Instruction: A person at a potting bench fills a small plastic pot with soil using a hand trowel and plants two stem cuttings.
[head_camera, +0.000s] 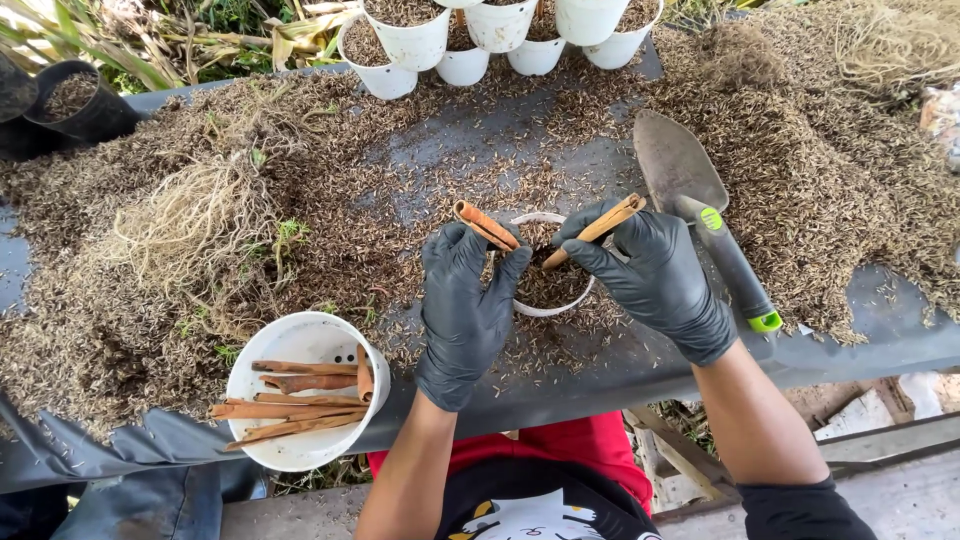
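Husk-strewn table, small pot mid-surface

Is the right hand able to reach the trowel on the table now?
Probably yes. The trowel lies just beside the right hand with nothing between them, but the fingers hold a brown stick over the small white pot, so the hand is not free.
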